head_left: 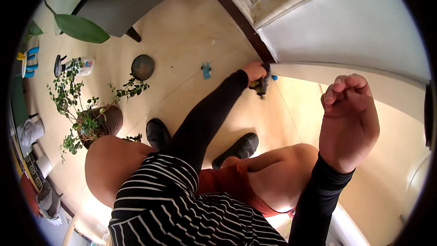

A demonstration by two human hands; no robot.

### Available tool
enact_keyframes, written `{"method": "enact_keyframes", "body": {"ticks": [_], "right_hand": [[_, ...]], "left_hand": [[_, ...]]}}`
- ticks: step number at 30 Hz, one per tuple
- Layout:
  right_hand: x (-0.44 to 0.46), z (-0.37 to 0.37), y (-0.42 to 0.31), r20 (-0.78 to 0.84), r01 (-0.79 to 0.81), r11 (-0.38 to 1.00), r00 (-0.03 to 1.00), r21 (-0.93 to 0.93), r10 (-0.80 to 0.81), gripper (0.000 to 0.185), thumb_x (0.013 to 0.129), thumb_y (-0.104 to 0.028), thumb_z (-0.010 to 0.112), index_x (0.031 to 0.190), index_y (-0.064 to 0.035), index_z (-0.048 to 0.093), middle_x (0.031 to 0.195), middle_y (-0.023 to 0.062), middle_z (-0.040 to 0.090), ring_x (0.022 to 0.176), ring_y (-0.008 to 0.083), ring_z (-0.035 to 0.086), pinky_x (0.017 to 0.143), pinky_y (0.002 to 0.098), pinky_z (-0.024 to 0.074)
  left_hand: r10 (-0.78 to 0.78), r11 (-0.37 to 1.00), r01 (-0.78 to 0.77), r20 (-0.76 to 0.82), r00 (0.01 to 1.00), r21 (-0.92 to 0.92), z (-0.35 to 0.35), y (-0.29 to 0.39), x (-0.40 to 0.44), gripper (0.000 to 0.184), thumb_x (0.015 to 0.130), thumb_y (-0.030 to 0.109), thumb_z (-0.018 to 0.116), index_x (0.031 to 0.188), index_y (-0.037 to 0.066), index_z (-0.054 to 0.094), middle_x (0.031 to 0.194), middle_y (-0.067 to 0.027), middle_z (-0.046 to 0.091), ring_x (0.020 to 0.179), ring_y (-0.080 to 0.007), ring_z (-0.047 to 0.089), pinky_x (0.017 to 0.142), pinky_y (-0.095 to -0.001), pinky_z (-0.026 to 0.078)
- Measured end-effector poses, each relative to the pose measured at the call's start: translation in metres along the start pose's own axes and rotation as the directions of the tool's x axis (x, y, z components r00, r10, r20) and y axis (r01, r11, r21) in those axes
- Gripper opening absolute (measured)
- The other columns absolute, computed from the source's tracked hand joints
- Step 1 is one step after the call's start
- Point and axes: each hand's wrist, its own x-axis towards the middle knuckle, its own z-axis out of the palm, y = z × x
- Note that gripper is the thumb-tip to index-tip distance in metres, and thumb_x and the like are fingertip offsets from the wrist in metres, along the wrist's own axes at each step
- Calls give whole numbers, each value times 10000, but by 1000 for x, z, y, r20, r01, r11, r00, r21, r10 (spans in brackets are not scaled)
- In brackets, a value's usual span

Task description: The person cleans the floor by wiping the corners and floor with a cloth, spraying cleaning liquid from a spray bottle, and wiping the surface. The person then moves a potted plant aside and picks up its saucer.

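My left hand point(255, 73) reaches down to the floor beside the dark base of the white panel. Its fingers are closed round a dark grey object with yellow-green patches point(260, 85); the hand covers part of it, and its kind cannot be made out. Close by on the right is a small blue round thing point(274, 78). A light-blue plastic piece point(206, 70) lies on the tiles to the left of that hand. Raised at the right, my right hand point(348, 120) turns its palm to me, with fingers curled in together and nothing visible in them.
A leafy potted plant point(109, 117) stands at the left near my knee. Past it are a dark round dish point(143, 67) and a white spray bottle point(86, 66) on its side. Grey furniture point(136, 0) with short legs is ahead, and a white panel point(346, 23) rises at the right.
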Motion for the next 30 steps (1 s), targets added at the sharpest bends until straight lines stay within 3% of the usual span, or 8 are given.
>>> {"method": "enact_keyframes", "body": {"ticks": [3,5,9,12,14,24,28,30], "right_hand": [[-6,-12,-11,-1,37,998,999,57,-37,267,891,-113,440,1061,31,586,956,155,647,804,230,592,761,315,451],[-11,-27,-20,39,73,990,996,124,-79,259,912,-98,445,1069,34,603,965,157,643,829,241,596,776,325,456],[-17,-47,-30,56,112,980,991,163,-123,257,916,-83,458,1071,36,626,980,156,638,847,252,592,787,335,463],[-20,-48,-31,52,99,979,993,179,-110,255,918,-80,458,1070,34,627,976,155,638,846,251,590,785,335,462],[-19,-49,-31,56,98,978,992,183,-110,255,917,-81,459,1071,31,630,976,155,638,844,250,588,783,336,462],[-16,-57,-50,157,47,959,983,279,-94,250,904,-73,476,1093,43,592,980,132,592,858,231,517,793,327,437],[-10,-109,-81,-57,328,939,944,99,-324,140,902,-64,483,978,18,567,964,111,583,855,208,502,773,322,419],[5,-158,-73,-145,395,918,911,40,-386,142,907,-80,496,938,23,589,928,103,600,821,196,531,735,297,430]], "left_hand": [[2,995,-20,-191,982,-94,-26,22,-17,301,673,95,596,941,-22,665,803,-201,656,695,-316,609,642,-429,480],[105,993,-82,-347,932,81,-65,25,1,336,737,184,584,977,-32,677,956,-269,691,946,-434,644,850,-458,501],[219,965,-115,-487,845,236,-140,70,13,486,795,244,596,1173,-62,601,1217,-271,630,1140,-420,584,963,-466,463],[149,639,336,-540,828,692,-143,55,56,523,840,269,595,1258,-44,572,1436,-238,496,1269,-359,519,1018,-464,425],[144,346,388,-457,878,854,-122,0,92,604,886,314,578,1407,21,487,1467,-159,450,1315,-336,474,987,-482,460],[308,234,-53,-23,951,971,11,-22,-9,482,870,177,579,1334,43,578,1416,-79,540,1171,-326,543,931,-464,482],[51,314,-273,271,961,909,-8,2,-13,485,833,146,586,1306,40,599,1385,-84,570,1150,-342,553,957,-463,482],[154,392,-246,201,968,886,-23,18,-19,491,806,126,591,1294,79,616,1340,-97,592,1140,-359,551,978,-447,478]]}}
